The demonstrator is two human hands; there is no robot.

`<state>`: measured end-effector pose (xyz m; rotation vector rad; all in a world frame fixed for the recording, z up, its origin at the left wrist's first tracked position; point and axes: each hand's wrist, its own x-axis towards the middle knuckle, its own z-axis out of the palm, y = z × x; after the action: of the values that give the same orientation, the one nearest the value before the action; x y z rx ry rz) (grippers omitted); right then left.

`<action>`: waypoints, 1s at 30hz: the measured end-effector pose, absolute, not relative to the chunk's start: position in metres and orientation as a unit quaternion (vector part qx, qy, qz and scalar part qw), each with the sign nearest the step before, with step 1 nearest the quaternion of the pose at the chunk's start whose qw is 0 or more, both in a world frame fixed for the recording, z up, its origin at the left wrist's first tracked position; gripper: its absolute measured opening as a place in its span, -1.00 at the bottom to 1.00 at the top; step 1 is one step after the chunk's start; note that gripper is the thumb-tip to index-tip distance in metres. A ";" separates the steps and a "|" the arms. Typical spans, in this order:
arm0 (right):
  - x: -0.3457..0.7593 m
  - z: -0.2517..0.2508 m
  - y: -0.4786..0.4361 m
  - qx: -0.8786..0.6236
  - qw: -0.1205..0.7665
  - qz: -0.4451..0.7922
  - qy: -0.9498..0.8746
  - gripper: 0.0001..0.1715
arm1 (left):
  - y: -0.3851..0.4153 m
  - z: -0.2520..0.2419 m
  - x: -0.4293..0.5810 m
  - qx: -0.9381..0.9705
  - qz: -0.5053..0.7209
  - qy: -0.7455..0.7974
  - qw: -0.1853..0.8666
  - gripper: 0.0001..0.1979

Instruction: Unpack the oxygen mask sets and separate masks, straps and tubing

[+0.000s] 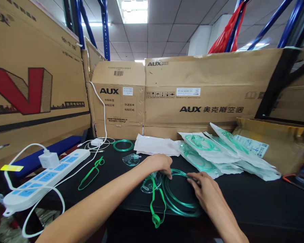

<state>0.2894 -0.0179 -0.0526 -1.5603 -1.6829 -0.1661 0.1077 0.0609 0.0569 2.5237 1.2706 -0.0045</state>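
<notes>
A looped coil of clear green tubing [184, 213] lies at the front of the black table. My left hand [160, 164] reaches over its far left side, fingers curled down and pinching the tubing. At the coil's right, my right hand [204, 187] holds its edge between bent fingers. Under my left wrist is a clear plastic mask [147, 186], partly hidden by the hand. Its green elastic strap [153, 199] hangs over the table's front edge. Farther back lie a second clear mask [131, 160], a smaller green tubing coil [123, 145] and a separate green strap [91, 173].
Several clear-and-white packets [205, 145] with green tubing are piled at the back right, beside a brown package [281, 138]. A white packet [155, 145] lies centre back. The power strip [45, 180] and white cables occupy the left. Cardboard panels [205, 81] wall the back.
</notes>
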 end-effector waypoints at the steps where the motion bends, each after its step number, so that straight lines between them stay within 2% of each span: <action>1: 0.288 -0.053 -0.017 -0.616 0.412 -0.063 -0.669 -0.60 | 0.063 0.056 0.108 0.881 -0.006 0.443 0.165 -0.73; 9: 0.290 -0.059 -0.009 -0.587 0.454 -0.022 -0.670 -0.60 | 0.068 0.046 0.106 0.885 0.035 0.414 0.213 -0.72; 12: 0.290 -0.054 -0.008 -0.589 0.478 -0.010 -0.652 -0.59 | 0.072 0.044 0.108 0.878 0.040 0.395 0.266 -0.71; 14: 0.289 -0.048 -0.009 -0.593 0.492 -0.002 -0.637 -0.61 | 0.074 0.044 0.111 0.867 0.030 0.384 0.315 -0.77; 18: 0.285 -0.035 -0.017 -0.597 0.507 0.026 -0.621 -0.69 | 0.077 0.045 0.117 0.849 0.012 0.355 0.392 -0.72; 22: 0.282 -0.030 -0.025 -0.614 0.537 0.045 -0.577 -0.84 | 0.081 0.046 0.122 0.858 0.019 0.309 0.409 -0.70; 24: 0.283 -0.030 -0.026 -0.623 0.569 0.052 -0.534 -0.77 | 0.084 0.046 0.124 0.870 0.032 0.280 0.404 -0.66; 27: 0.285 -0.030 -0.027 -0.605 0.626 0.079 -0.486 -0.50 | 0.086 0.049 0.125 0.890 0.071 0.252 0.374 -0.58; 30: 0.286 -0.026 -0.026 -0.557 0.673 0.167 -0.458 -0.26 | 0.086 0.052 0.123 0.902 0.152 0.243 0.322 -0.52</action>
<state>0.2865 -0.0265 -0.0264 -1.2532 -1.0319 0.3757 0.1228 0.0860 0.0522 2.3699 0.6371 0.3992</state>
